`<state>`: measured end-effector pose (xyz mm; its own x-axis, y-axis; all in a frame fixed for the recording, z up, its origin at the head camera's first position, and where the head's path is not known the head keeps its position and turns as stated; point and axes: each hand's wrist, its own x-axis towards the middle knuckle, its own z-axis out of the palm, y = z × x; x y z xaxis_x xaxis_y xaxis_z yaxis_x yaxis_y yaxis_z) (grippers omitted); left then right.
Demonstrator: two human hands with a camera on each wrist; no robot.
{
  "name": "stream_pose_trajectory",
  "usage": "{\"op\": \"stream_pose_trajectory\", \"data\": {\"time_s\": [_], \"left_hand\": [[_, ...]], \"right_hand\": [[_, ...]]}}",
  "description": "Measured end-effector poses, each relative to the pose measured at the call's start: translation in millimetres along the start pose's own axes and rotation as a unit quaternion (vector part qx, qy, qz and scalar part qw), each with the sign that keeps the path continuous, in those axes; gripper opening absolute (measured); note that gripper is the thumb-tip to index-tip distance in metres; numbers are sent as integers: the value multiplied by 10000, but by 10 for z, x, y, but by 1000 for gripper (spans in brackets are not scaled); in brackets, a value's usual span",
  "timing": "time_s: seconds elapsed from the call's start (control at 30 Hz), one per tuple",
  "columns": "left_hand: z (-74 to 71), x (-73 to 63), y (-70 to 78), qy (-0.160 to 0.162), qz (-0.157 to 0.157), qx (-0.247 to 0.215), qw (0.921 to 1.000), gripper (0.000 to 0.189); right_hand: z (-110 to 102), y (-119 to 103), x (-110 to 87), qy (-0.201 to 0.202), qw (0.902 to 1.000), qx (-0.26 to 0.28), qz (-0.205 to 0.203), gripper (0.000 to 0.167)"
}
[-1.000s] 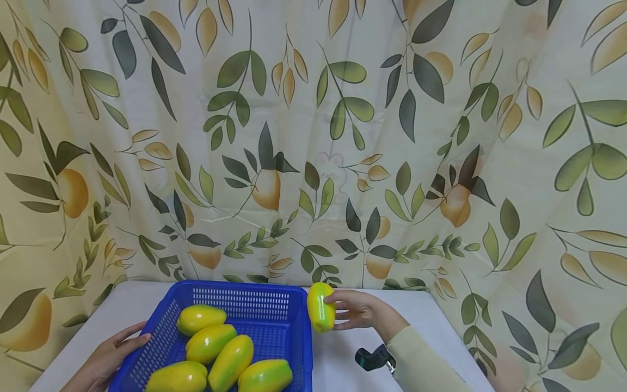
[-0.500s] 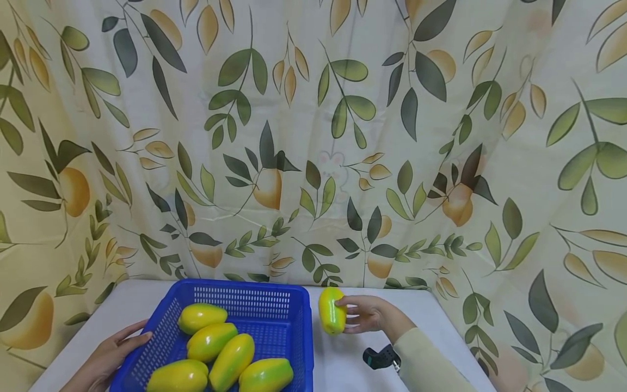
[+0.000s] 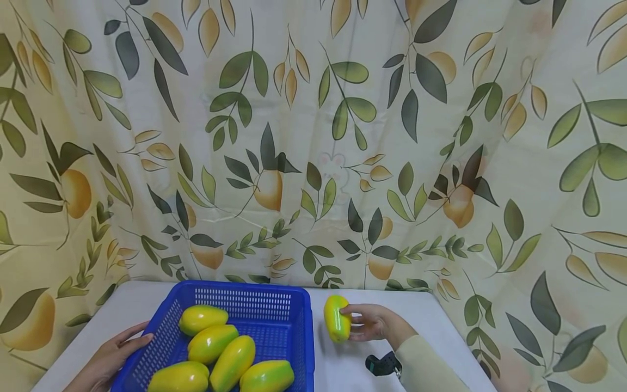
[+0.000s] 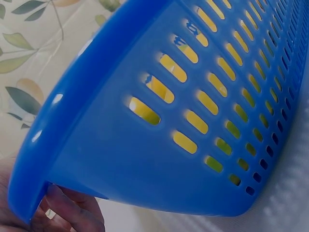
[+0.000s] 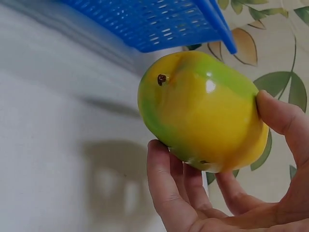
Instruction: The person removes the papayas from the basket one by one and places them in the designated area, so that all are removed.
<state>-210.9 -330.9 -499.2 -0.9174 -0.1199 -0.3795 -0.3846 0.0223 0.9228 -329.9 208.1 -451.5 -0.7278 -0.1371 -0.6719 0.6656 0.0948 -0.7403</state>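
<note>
My right hand pinches a glossy yellow-green papaya between thumb and fingertips, just right of the blue basket. In the right wrist view the papaya lies across the fingers, its small brown stem spot toward the basket, and a shadow falls on the table below. Several similar papayas lie in the basket, mostly toward its left and front. At the basket's left side my left hand grips the rim; the left wrist view shows its fingers curled under the rim.
A white-covered table bears the basket. Behind it and at both sides hangs a curtain printed with leaves and fruit. A black wrist-worn device sits below the right wrist, beside the pale sleeve.
My right hand has carried the papaya right and slightly toward me, away from the basket's right rim. The left hand and the basket stay in place.
</note>
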Motion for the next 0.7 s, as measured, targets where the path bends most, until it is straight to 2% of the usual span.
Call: {"op": "stream_pose_trajectory", "data": {"time_s": [0.3, 0.53, 0.7], "left_hand": [[8, -1, 3, 83, -87, 163, 9998, 86], [12, 4, -4, 90, -70, 278, 9995, 87], [16, 0, 6, 113, -76, 314, 9994, 88]], "right_hand": [[-13, 76, 84, 116, 9994, 130, 290, 74], [-17, 150, 158, 199, 9986, 157, 454, 65], [-17, 181, 186, 155, 9985, 184, 500, 65]]}}
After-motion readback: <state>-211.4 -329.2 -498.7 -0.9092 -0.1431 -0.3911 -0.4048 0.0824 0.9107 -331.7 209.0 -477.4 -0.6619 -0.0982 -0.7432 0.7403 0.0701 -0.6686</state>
